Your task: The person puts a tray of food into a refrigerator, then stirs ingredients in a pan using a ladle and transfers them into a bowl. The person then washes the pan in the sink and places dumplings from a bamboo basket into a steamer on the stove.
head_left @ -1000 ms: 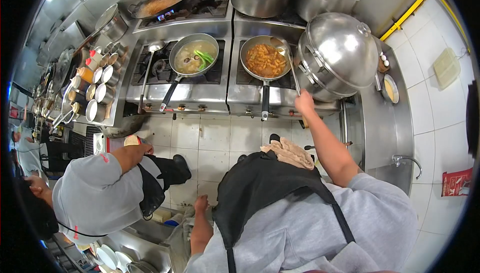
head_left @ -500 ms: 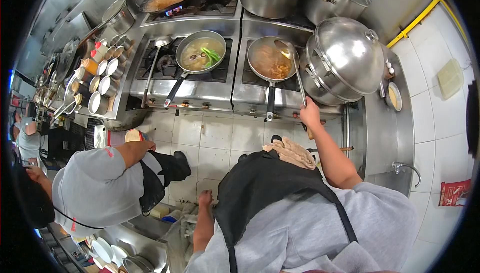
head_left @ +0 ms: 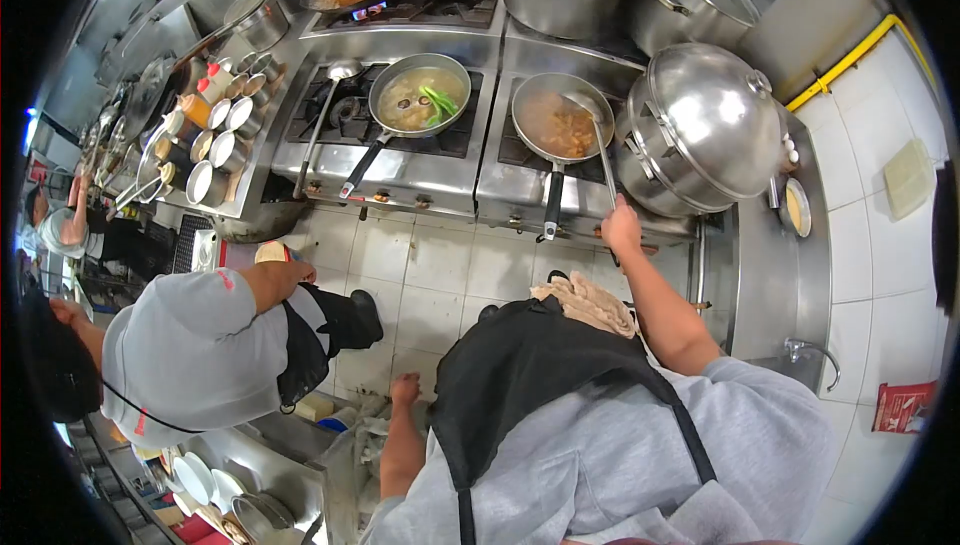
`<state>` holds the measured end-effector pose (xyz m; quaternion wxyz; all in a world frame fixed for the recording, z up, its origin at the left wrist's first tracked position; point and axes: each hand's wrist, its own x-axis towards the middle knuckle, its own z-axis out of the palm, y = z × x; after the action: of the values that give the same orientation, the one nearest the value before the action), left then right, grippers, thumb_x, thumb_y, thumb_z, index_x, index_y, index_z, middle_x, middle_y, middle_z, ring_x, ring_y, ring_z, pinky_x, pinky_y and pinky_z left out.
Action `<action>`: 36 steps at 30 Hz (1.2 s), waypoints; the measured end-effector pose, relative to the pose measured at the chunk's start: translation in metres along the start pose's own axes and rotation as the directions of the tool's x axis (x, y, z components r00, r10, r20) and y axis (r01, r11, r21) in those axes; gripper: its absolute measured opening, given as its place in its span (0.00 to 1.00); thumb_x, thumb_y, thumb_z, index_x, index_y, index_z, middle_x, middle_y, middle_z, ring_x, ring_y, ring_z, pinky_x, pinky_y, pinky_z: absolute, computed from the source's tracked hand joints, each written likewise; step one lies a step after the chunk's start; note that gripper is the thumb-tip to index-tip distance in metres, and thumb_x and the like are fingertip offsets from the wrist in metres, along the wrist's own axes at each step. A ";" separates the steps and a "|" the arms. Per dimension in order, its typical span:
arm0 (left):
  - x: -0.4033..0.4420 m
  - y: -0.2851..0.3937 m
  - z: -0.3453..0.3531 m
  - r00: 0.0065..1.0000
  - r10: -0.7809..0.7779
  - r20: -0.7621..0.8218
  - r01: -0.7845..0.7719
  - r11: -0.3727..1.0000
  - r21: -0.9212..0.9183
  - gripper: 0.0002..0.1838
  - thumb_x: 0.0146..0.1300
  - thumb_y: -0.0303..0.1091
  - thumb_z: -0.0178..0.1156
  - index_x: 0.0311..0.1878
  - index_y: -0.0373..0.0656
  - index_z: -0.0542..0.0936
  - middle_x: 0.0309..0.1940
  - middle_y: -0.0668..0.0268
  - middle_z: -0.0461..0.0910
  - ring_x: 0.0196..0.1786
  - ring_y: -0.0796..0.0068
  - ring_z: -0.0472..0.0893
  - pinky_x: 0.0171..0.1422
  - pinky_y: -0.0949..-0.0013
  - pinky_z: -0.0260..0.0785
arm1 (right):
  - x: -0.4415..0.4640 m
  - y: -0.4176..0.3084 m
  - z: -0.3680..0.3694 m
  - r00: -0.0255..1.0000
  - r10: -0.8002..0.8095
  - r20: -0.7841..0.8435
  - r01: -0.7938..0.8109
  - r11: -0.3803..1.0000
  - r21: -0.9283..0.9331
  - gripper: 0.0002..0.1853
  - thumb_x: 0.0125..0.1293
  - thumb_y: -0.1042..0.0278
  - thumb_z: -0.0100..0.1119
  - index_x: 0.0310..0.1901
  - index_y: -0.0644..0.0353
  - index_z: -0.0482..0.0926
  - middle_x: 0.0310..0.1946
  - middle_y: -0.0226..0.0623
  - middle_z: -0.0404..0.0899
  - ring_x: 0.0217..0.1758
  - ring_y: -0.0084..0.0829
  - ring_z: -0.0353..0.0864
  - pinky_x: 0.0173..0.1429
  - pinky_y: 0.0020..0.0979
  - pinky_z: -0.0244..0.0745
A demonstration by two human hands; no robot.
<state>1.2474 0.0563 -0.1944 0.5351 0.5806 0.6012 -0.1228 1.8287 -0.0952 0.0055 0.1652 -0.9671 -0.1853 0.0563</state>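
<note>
Co-worker: a person in a grey shirt (head_left: 195, 345) stands at far left, well apart from the wearer's hands.
Counter: metal cups (head_left: 228, 152) and squeeze bottles (head_left: 205, 90) crowd the counter (head_left: 232, 209) left of the stove.
Resting ladle: a ladle (head_left: 322, 125) lies across the left burner, its handle over the stove's front edge.
Left pan: a pan (head_left: 376, 110) beside it holds pale broth with green pieces (head_left: 440, 105) and round dark-edged ones; its black handle points forward.
Left hand: the left hand (head_left: 405, 388) hangs low beside the black apron (head_left: 500, 375), away from the stove; whether its grip is open or closed I cannot tell.
Right pan: a pan (head_left: 517, 110) of browned chunks (head_left: 568, 132) sits on the right burner, steam over it.
Working ladle: the ladle (head_left: 606, 163) has its bowl in that pan, handle slanting toward the wearer.
Right hand: the right hand (head_left: 622, 228) has its grip closed around the handle end.
Domed pot: a large lidded pot (head_left: 705, 125) stands just right of the pan.
</note>
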 end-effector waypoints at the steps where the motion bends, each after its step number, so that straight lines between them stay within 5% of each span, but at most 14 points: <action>1: -0.001 0.001 0.003 1.000 -0.007 -0.018 0.007 1.000 0.001 0.22 0.62 0.49 0.57 0.41 0.35 0.82 0.22 0.59 0.81 0.27 0.64 0.83 0.37 0.58 0.75 | 0.002 -0.001 0.000 0.999 -0.020 -0.031 0.020 1.000 -0.009 0.27 0.62 0.70 0.54 0.64 0.65 0.68 0.44 0.60 0.80 0.49 0.58 0.79 0.55 0.51 0.73; 4: -0.010 -0.004 0.011 0.997 0.061 -0.042 -0.061 0.998 0.018 0.23 0.61 0.49 0.59 0.41 0.34 0.82 0.22 0.58 0.81 0.26 0.63 0.82 0.37 0.58 0.75 | 0.006 0.002 -0.006 0.998 -0.007 0.057 0.008 1.000 -0.017 0.28 0.62 0.71 0.54 0.65 0.66 0.67 0.44 0.59 0.81 0.49 0.57 0.79 0.56 0.50 0.73; 10: 0.032 -0.071 0.028 0.993 0.121 0.014 -0.117 0.917 0.381 0.15 0.67 0.43 0.51 0.48 0.49 0.83 0.42 0.56 0.84 0.43 0.54 0.84 0.48 0.55 0.75 | -0.006 -0.003 -0.016 0.997 -0.028 -0.076 0.029 1.000 0.006 0.29 0.56 0.75 0.54 0.63 0.66 0.69 0.42 0.57 0.81 0.48 0.55 0.80 0.53 0.48 0.75; 12: 0.013 -0.071 0.028 0.906 0.423 0.003 -0.326 0.693 0.643 0.15 0.69 0.40 0.47 0.51 0.55 0.81 0.51 0.56 0.80 0.51 0.49 0.80 0.54 0.53 0.73 | -0.024 -0.032 -0.058 0.993 0.060 0.103 -0.075 0.987 0.142 0.26 0.62 0.71 0.54 0.63 0.64 0.70 0.45 0.61 0.80 0.50 0.55 0.80 0.55 0.49 0.74; 17: -0.006 -0.054 0.036 0.991 0.073 -0.108 -0.053 0.982 0.184 0.17 0.68 0.43 0.48 0.53 0.53 0.80 0.53 0.54 0.79 0.52 0.49 0.80 0.56 0.53 0.73 | 0.000 0.014 -0.016 0.998 -0.034 -0.055 0.038 0.996 0.082 0.25 0.62 0.69 0.54 0.63 0.63 0.72 0.45 0.61 0.80 0.51 0.57 0.80 0.55 0.48 0.74; 22: -0.041 -0.043 0.063 0.982 -0.121 -0.142 0.107 0.989 -0.098 0.23 0.64 0.50 0.52 0.46 0.40 0.83 0.35 0.52 0.85 0.45 0.50 0.83 0.53 0.55 0.73 | 0.000 0.021 -0.010 0.997 -0.069 -0.034 0.070 0.997 0.040 0.25 0.64 0.70 0.51 0.64 0.63 0.70 0.49 0.61 0.79 0.54 0.57 0.78 0.58 0.49 0.72; 25: -0.067 -0.055 0.090 0.964 -0.098 -0.248 0.091 0.995 -0.042 0.26 0.61 0.53 0.53 0.42 0.35 0.83 0.27 0.53 0.84 0.42 0.50 0.84 0.50 0.54 0.73 | -0.001 0.032 -0.009 0.997 -0.073 -0.013 0.073 0.995 0.074 0.25 0.63 0.70 0.52 0.64 0.62 0.71 0.49 0.60 0.79 0.54 0.56 0.78 0.58 0.47 0.72; 28: -0.092 -0.075 0.131 0.944 -0.279 -0.174 0.215 0.924 -0.316 0.27 0.61 0.53 0.53 0.44 0.35 0.83 0.31 0.50 0.84 0.44 0.48 0.83 0.52 0.53 0.72 | -0.005 0.027 -0.030 0.996 -0.086 -0.025 0.089 0.986 0.143 0.25 0.62 0.70 0.53 0.62 0.63 0.72 0.47 0.60 0.80 0.53 0.55 0.79 0.58 0.44 0.71; 29: -0.083 -0.098 0.154 0.952 -0.241 -0.188 0.187 0.946 -0.265 0.26 0.62 0.53 0.53 0.45 0.36 0.83 0.35 0.49 0.84 0.46 0.48 0.83 0.53 0.53 0.72 | -0.006 0.033 -0.022 0.995 -0.090 -0.033 0.095 0.971 0.220 0.25 0.62 0.71 0.53 0.62 0.63 0.73 0.46 0.60 0.80 0.52 0.54 0.79 0.57 0.43 0.72; 30: -0.089 -0.125 0.174 0.950 -0.226 -0.215 0.177 0.958 -0.224 0.26 0.63 0.52 0.52 0.47 0.37 0.83 0.39 0.48 0.84 0.48 0.48 0.82 0.54 0.52 0.72 | -0.009 0.034 -0.027 0.992 -0.125 -0.008 0.121 0.938 0.326 0.24 0.61 0.72 0.52 0.60 0.64 0.73 0.41 0.57 0.82 0.45 0.49 0.82 0.51 0.43 0.73; 31: -0.109 -0.127 0.188 0.959 0.013 -0.282 0.002 0.998 0.056 0.25 0.65 0.51 0.51 0.48 0.39 0.83 0.48 0.47 0.82 0.52 0.47 0.80 0.57 0.51 0.71 | -0.011 0.034 -0.035 0.988 -0.147 0.047 0.120 0.924 0.364 0.20 0.61 0.72 0.53 0.56 0.64 0.76 0.34 0.48 0.82 0.36 0.42 0.82 0.43 0.42 0.74; 33: -0.136 -0.125 0.204 0.954 0.205 -0.219 -0.129 0.939 0.318 0.23 0.69 0.49 0.48 0.46 0.38 0.82 0.49 0.47 0.81 0.52 0.45 0.79 0.58 0.50 0.71 | 0.007 0.068 -0.017 0.898 -0.140 0.417 -0.309 0.476 0.823 0.14 0.66 0.70 0.54 0.54 0.56 0.75 0.22 0.28 0.72 0.19 0.23 0.69 0.23 0.28 0.64; 34: -0.141 -0.124 0.212 0.971 0.036 -0.236 0.019 0.974 0.226 0.24 0.67 0.51 0.50 0.44 0.38 0.83 0.48 0.46 0.81 0.52 0.45 0.80 0.58 0.51 0.71 | 0.010 0.073 -0.016 0.908 -0.139 0.396 -0.198 0.691 0.695 0.11 0.69 0.68 0.55 0.51 0.52 0.73 0.20 0.21 0.62 0.18 0.18 0.62 0.22 0.23 0.63; 36: -0.182 -0.092 0.207 0.907 -0.210 -0.365 0.186 0.977 -0.100 0.24 0.65 0.53 0.52 0.42 0.39 0.84 0.47 0.47 0.82 0.51 0.45 0.80 0.59 0.52 0.71 | -0.030 0.066 -0.068 0.772 -0.266 0.578 -0.349 0.583 0.734 0.16 0.66 0.59 0.62 0.51 0.52 0.72 0.19 0.19 0.64 0.16 0.13 0.61 0.19 0.20 0.55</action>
<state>1.2301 -0.2326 -0.1770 0.4138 0.5120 0.7514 -0.0448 1.8352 -0.1847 0.0481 0.5132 -0.7065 -0.1581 0.4610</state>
